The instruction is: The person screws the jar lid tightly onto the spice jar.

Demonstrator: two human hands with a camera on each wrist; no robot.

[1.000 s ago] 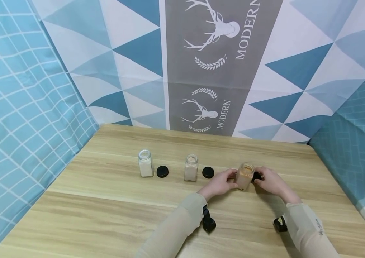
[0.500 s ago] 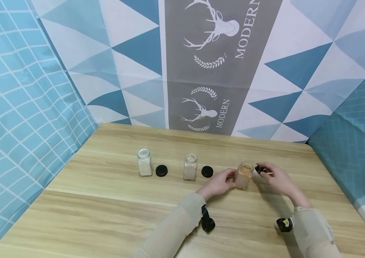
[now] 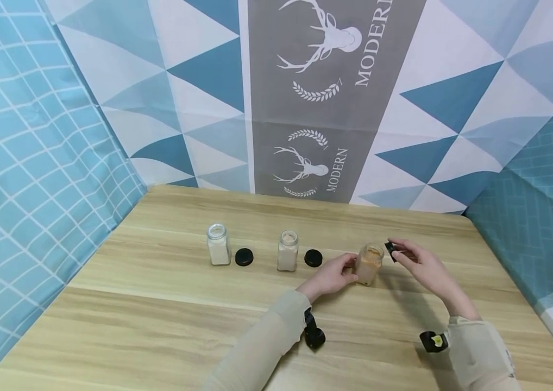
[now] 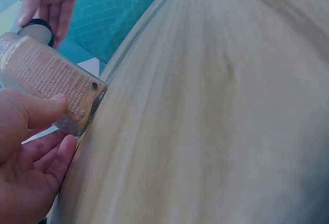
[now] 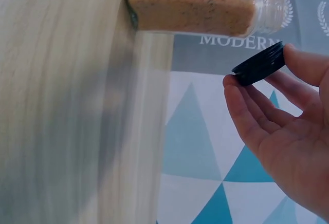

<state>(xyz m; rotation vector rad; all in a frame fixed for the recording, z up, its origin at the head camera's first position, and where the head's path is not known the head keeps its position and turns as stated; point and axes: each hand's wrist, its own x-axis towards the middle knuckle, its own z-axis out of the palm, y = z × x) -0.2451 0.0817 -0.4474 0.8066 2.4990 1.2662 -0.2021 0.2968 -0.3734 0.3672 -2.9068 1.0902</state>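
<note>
An uncapped glass jar of orange-brown seasoning (image 3: 369, 265) stands on the table at the right of the group. My left hand (image 3: 333, 276) holds it from the left; in the left wrist view the thumb lies across its printed side. To the right of the jar's mouth, raised off the table, my right hand (image 3: 424, 267) pinches a black lid (image 5: 259, 64) between thumb and fingertips. The lid is tilted on edge and apart from the jar. Seen from the right wrist, the jar (image 5: 193, 5) is nearly full.
Farther left stand two more uncapped jars, one of pale beige powder (image 3: 288, 251) and one of white powder (image 3: 219, 245). A black lid (image 3: 313, 258) lies beside the beige jar, another lid (image 3: 244, 257) beside the white one. Patterned cloth (image 3: 301, 103) hangs behind the wooden table (image 3: 159, 304).
My right hand has lifted the lid off the table and brought it up beside the jar's mouth, tilting it on edge. The left hand stays at the jar.
</note>
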